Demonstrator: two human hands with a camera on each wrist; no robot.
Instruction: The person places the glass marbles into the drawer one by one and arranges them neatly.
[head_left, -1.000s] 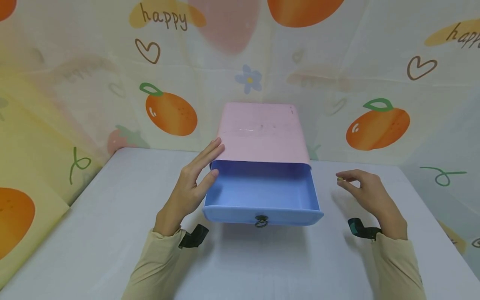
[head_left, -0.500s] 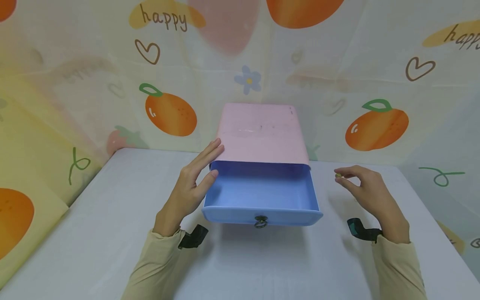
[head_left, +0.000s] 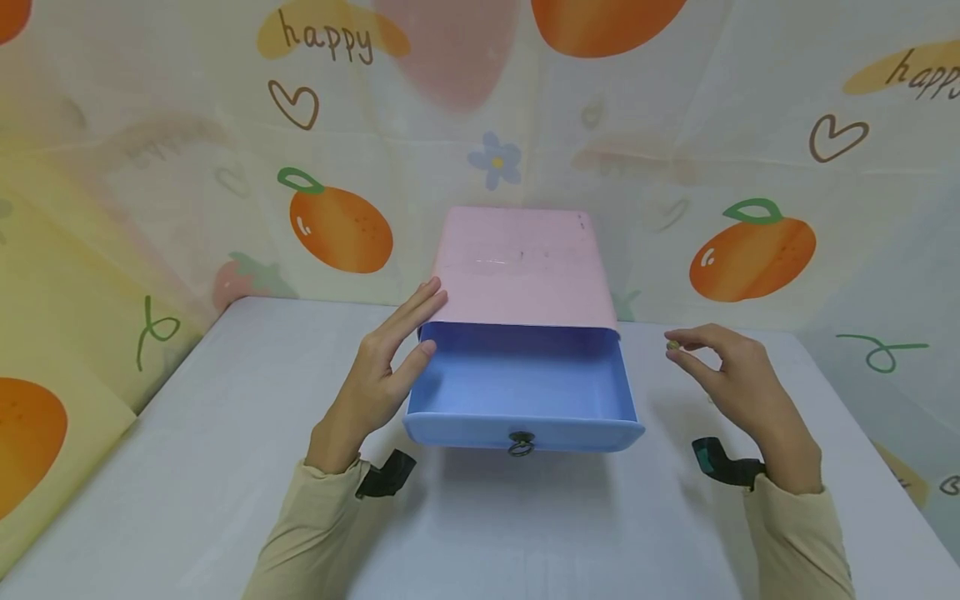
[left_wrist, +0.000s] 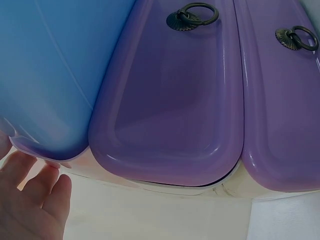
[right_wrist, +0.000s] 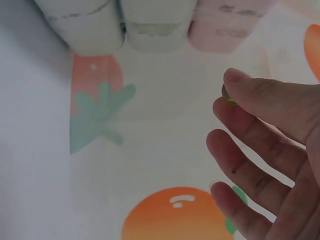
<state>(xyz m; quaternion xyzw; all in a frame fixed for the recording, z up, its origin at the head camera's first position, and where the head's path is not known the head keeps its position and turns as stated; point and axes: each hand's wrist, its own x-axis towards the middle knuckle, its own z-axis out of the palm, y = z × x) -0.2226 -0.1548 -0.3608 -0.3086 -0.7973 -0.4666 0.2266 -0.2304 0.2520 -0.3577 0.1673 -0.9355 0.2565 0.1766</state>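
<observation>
A small cabinet with a pink top (head_left: pixel 525 267) stands at the back of the table. Its blue top drawer (head_left: pixel 522 375) is pulled out, and nothing shows inside. My left hand (head_left: pixel 375 383) rests against the cabinet's left side, fingers straight and thumb by the drawer's edge; the left wrist view shows its fingertips (left_wrist: pixel 50 175) at the cabinet's edge by the blue drawer (left_wrist: pixel 55 75). To the right of the drawer, my right hand (head_left: pixel 731 379) pinches a small, greenish-yellow marble-like ball (head_left: pixel 672 345) between thumb and forefinger. Fingers mostly cover this ball (right_wrist: pixel 226 95) in the right wrist view.
Two purple drawers (left_wrist: pixel 175 100) with ring handles sit beneath the blue one, pushed in. A metal ring handle (head_left: pixel 521 442) hangs on the blue drawer's front. The white tabletop (head_left: pixel 240 400) meets a fruit-print cloth (head_left: pixel 180 208) behind the cabinet.
My right hand has risen slightly and shifted a little left toward the drawer, with the ball still pinched. My left hand and the drawer have stayed in place.
</observation>
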